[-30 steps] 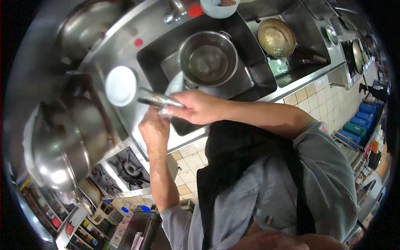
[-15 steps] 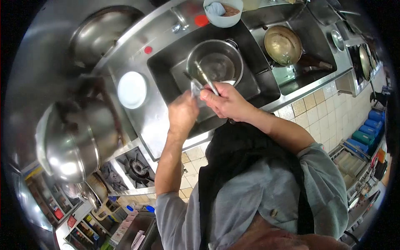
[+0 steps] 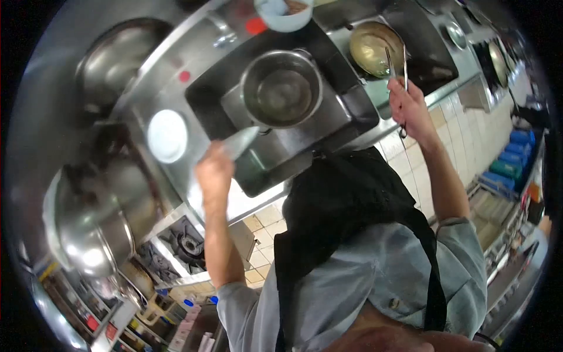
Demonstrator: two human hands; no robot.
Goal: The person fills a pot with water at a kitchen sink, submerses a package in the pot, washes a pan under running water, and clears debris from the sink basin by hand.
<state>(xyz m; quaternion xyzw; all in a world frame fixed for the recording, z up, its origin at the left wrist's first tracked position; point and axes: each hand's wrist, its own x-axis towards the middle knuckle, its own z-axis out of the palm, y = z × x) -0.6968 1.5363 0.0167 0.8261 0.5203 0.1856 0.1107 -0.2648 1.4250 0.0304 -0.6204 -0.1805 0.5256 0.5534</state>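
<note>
My left hand (image 3: 214,169) is closed and smeared by motion, left of the pot near the left edge of the sink. It grips a flat, pale, blade-shaped thing (image 3: 241,142), too blurred to name. My right hand (image 3: 407,105) is closed around metal tongs (image 3: 405,61), whose two thin arms stand apart and point away from me. Their tips lie in front of a frying pan (image 3: 365,48) in the right basin; I cannot tell whether they touch it. A metal pot (image 3: 282,120) with clear liquid sits in the left basin (image 3: 352,114).
A white round lid or plate (image 3: 167,136) lies on the steel counter left of the sink. At the back stand a faucet (image 3: 223,35) and a white bowl (image 3: 287,22) with contents. A large metal vessel (image 3: 88,217) and a stove burner (image 3: 189,243) are at left.
My hands were close together in front of the pot and have moved apart. The right one went right with the tongs, toward the frying pan; the left one went left with the blade-shaped thing.
</note>
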